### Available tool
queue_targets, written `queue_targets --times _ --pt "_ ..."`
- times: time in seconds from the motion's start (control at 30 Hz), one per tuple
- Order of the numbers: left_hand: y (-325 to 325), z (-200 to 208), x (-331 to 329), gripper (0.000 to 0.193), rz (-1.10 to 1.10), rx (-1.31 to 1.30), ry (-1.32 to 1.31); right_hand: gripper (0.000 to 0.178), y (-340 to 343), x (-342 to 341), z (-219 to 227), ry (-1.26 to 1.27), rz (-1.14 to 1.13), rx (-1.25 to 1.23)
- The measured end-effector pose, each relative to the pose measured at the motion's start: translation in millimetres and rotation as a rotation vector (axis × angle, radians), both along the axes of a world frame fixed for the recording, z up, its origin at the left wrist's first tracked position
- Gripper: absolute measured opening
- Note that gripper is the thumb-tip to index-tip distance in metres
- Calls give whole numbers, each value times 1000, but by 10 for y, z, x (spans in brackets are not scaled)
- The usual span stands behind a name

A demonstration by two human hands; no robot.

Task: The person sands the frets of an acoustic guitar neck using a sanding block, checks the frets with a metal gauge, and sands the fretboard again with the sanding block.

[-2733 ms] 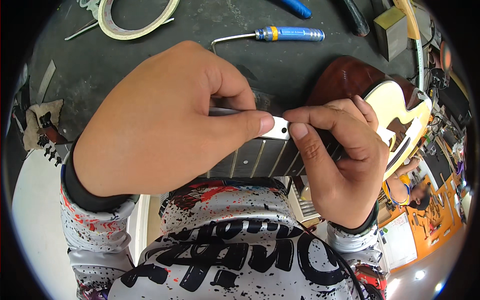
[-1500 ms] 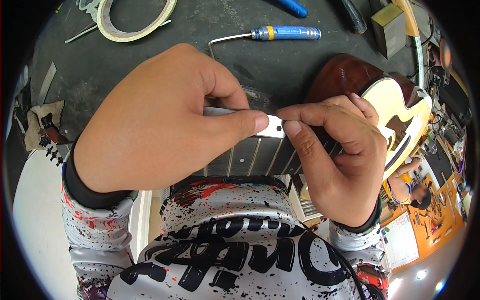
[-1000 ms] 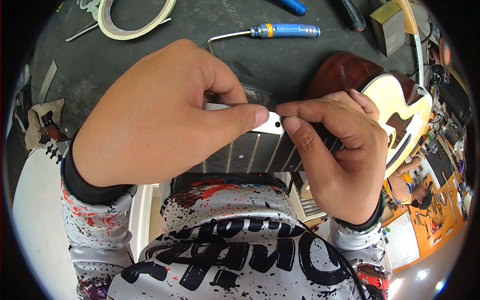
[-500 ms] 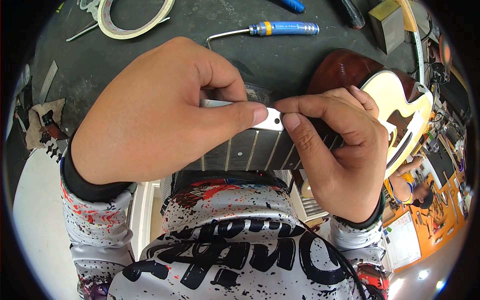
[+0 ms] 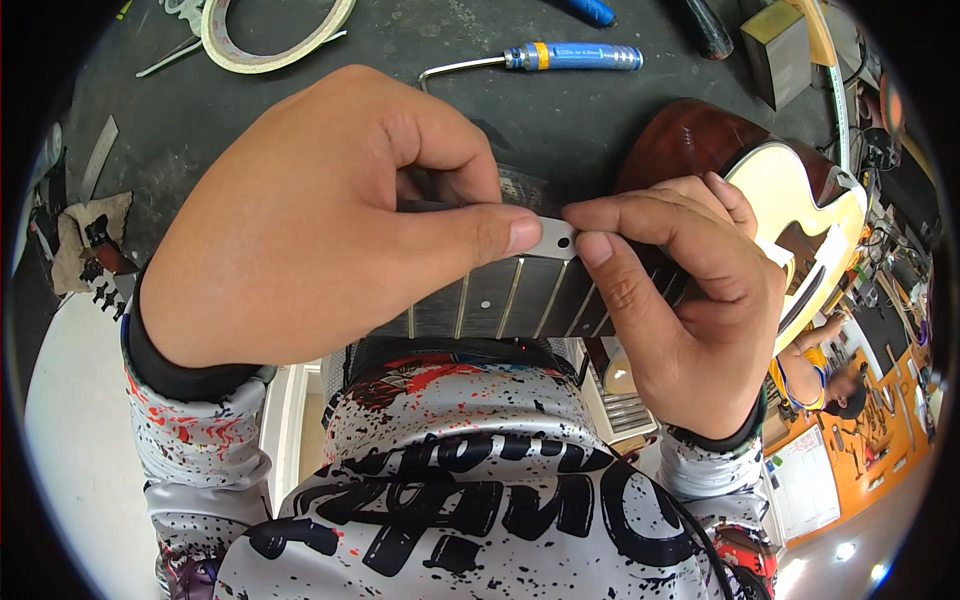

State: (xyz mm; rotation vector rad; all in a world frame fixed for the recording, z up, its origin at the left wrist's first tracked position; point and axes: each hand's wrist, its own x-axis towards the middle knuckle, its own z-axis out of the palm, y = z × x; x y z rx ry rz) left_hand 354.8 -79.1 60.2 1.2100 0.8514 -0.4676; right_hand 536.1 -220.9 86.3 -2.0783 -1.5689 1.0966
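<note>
A guitar lies across in front of me, its pale-topped body point(image 5: 795, 195) to the right and its dark fretboard point(image 5: 497, 305) with metal frets toward me. On edge along the far side of the fretboard stands a thin flat metal strip point(image 5: 552, 240), like a steel ruler, with a round hole near its end. My left hand point(image 5: 300, 220) pinches it, thumb on the near face and curled fingers behind. At the holed end, my right hand point(image 5: 690, 290) grips it between thumb and forefinger. The strip's left part is hidden by my left hand.
Beyond my hands on the dark bench lie a blue-handled hex driver point(image 5: 570, 56), a tape roll point(image 5: 215, 55) and a metal block point(image 5: 778, 60). The headstock point(image 5: 105, 250) rests by a cloth point(image 5: 70, 235) at the left. Another person point(image 5: 825, 385) is far right.
Both hands have shifted slightly right in the picture, along with the strip. The strip's face has gone from bright white to dull grey.
</note>
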Motion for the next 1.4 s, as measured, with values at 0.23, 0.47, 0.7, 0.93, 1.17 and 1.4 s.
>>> queue_targets --times 0.23,0.47,0.7,0.93,1.17,1.4 --pt "-1 17 -40 17 22 9 -44 8 3 10 3 24 22 41" --pt "16 5 -38 17 21 -5 -47 7 -10 15 1 35 17 40" --pt "18 1 -66 14 44 -5 -100 7 -2 11 11 42 23 59" --pt "8 29 -6 13 3 36 -28 6 -43 17 -32 16 15 105" --pt "4 13 -8 15 -13 28 -18 6 -52 9 -26 12 14 91" --pt "-4 23 4 15 -22 36 9 7 -52 3 -29 0 14 77"
